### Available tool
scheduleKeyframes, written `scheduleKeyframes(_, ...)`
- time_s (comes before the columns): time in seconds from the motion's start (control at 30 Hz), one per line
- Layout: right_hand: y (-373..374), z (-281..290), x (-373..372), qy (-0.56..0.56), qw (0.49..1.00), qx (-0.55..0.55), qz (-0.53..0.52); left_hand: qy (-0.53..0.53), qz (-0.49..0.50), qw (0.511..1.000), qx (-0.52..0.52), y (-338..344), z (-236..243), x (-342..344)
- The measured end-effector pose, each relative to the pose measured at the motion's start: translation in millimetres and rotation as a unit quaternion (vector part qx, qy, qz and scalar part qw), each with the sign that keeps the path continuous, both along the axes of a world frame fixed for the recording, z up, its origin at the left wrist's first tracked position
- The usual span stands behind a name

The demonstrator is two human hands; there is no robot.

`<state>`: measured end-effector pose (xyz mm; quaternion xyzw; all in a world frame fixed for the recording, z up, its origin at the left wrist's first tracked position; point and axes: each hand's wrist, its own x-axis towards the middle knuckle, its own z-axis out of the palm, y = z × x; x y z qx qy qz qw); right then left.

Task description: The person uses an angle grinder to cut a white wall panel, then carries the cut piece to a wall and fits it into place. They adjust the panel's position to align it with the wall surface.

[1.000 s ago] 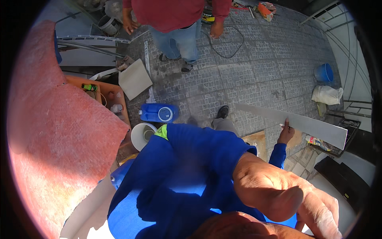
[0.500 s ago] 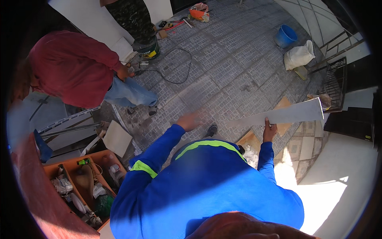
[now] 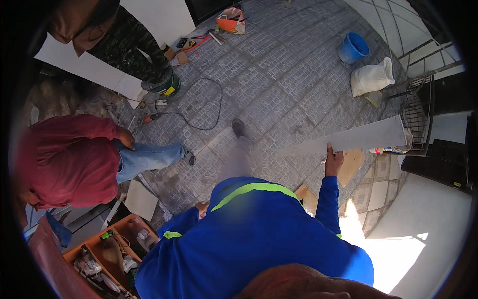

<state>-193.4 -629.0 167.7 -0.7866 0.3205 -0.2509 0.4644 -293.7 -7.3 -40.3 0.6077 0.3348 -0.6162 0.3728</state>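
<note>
My right hand point(image 3: 334, 159), below a blue sleeve, grips a long, flat, pale grey strip point(image 3: 366, 134) by its edge, holding it out over the paving at the right. My left hand point(image 3: 201, 208) is low at the left of my blue-clad body, mostly hidden, so I cannot make out its fingers or anything in them. My leg and dark shoe point(image 3: 238, 128) reach forward on the paving. Below the strip lie tan boards point(image 3: 352, 164).
A co-worker in red point(image 3: 74, 159) is at the left, another in camouflage trousers point(image 3: 139, 60) by a green bucket point(image 3: 167, 87). An orange divided bin point(image 3: 97, 244), looped cable point(image 3: 219, 104), blue bucket point(image 3: 352, 47), white sack point(image 3: 371, 77) and black rack point(image 3: 416, 114) surround me.
My view has swung about. My left hand, raised half a second ago, has dropped beside my body. My right hand still holds the strip. The red-clad co-worker now appears lower at left.
</note>
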Motion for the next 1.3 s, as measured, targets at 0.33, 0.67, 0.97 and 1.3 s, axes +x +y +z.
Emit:
scheduleKeyframes(0.33, -104, 65, 230, -0.047, 0.992, 0.012, -0.117, -0.02, -0.121, 0.988, -0.094, -152, 49, 485)
scheduleKeyframes(0.67, -223, 111, 516, -0.154, 0.975, 0.03, -0.158, -0.271, 0.147, 0.951, -0.005, -181, 29, 813)
scheduleKeyframes(0.97, -319, 75, 908, -0.177, 0.98, 0.091, 0.014, -0.124, 0.06, 0.99, 0.036, -303, 32, 804)
scheduleKeyframes(1.3, -326, 33, 1228, -0.106, 0.989, 0.048, 0.089, -0.02, 0.122, 0.992, 0.011, -392, 4, 1004)
